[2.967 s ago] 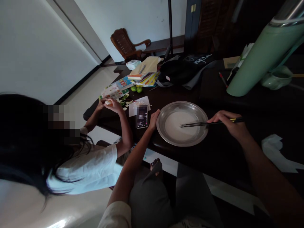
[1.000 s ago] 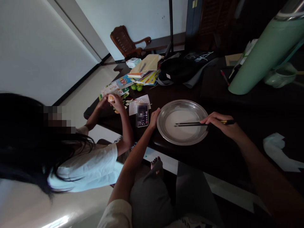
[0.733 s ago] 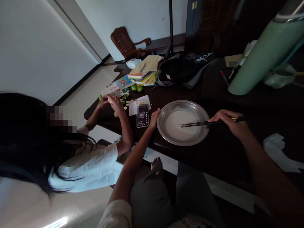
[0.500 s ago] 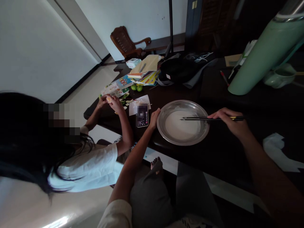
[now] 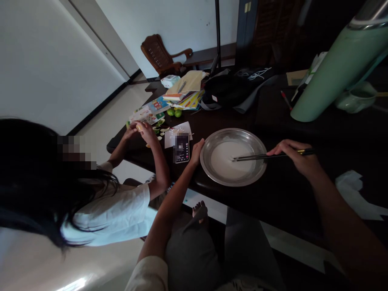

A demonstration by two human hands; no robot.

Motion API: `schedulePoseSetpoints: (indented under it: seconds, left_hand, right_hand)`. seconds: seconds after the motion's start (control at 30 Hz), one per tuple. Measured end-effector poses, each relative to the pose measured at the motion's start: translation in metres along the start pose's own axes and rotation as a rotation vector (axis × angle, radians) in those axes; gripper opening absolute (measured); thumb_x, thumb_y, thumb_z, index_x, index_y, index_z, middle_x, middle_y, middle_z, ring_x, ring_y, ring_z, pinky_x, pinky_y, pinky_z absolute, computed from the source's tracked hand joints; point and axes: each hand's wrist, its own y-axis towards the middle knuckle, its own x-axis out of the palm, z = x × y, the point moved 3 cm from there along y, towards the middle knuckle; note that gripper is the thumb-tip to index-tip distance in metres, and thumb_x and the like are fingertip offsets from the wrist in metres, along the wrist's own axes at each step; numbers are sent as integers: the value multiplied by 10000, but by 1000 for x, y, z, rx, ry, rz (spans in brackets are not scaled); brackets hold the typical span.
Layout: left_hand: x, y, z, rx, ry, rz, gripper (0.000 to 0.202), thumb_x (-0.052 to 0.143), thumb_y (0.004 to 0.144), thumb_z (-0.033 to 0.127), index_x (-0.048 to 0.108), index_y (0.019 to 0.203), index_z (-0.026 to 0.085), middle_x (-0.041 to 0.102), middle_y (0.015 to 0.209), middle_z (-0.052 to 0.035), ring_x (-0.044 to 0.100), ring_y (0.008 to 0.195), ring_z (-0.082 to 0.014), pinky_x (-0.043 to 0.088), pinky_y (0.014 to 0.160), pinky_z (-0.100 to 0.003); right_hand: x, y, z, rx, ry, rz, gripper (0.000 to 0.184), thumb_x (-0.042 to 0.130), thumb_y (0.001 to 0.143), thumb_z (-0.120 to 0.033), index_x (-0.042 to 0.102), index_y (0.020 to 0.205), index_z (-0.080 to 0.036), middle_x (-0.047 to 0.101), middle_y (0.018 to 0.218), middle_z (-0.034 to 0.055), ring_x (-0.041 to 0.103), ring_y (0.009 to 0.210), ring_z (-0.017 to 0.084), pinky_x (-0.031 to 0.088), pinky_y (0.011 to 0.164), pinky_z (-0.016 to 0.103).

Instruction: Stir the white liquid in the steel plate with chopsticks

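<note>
You are sweeping the chopsticks (image 5: pixel 251 157) across the plate (image 5: pixel 233 131): the tips are moving from the far side back toward you. Your right hand (image 5: pixel 297 159) is shifting slightly down and to the right with them.

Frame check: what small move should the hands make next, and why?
Likely sweep the chopsticks through the white liquid: the right hand grips them with tips over the pool, and the left hand touches the metal plate at its rim.
</note>
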Motion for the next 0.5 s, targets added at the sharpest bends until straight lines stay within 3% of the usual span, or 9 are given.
schedulePoseSetpoints:
  seconds: [0.13,0.27,0.33,0.5]
  left_hand:
    - [-1,0,0,-9,-5,4,524,771,865,559,577,576,166,543,514,22,443,504,-96,351,512,-248]
    - [-1,-1,0,-9,5,0,521,758,877,560,592,583,163,559,527,15,463,516,-101,361,519,-246]
    - [-1,-1,0,-4,15,2,520,754,883,544,585,570,164,550,518,18,456,517,-100,355,519,-244]
    - [-1,-1,1,0,19,13,504,732,910,501,591,568,158,550,514,20,449,519,-100,346,532,-246]
  right_hand:
    - [8,0,-5,-41,-55,-116,461,673,870,-716,740,699,-294,830,860,37,763,889,268,595,895,460]
    - [0,1,-2,-19,-32,48,456,663,895,-698,714,681,-298,830,836,36,769,860,268,594,898,470]
    - [-2,1,-1,-6,5,68,480,647,905,-705,698,660,-295,820,791,42,770,810,267,601,860,461]
    - [9,0,-3,-51,-27,-85,474,671,867,-737,736,695,-300,829,823,23,773,860,264,607,875,451]
